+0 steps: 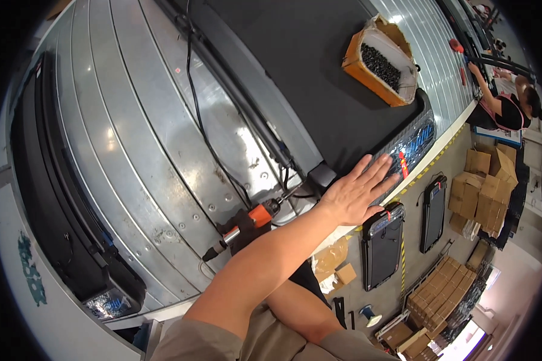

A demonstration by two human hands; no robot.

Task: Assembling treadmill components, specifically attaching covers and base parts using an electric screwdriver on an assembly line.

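Note:
My left arm crosses over my right one. My left hand (358,191) lies palm down, fingers spread, at the film-wrapped end panel (416,139) of a flat black treadmill-like machine (307,66). A small red piece (402,163) lies on the film just past the fingertips. My right hand (242,239), seemingly in a dark glove and partly hidden by the left forearm, is closed round an orange and black electric screwdriver (260,214). The tool's bit points toward the machine's black corner piece (322,175); whether it touches a screw cannot be made out.
An orange box of black screws (380,67) stands on the machine. A cable (201,123) runs over the metal slat table (120,120). Another black machine (60,198) lies at left. Two more (382,253) stand on the floor near cartons (484,192). A co-worker (508,108) works far right.

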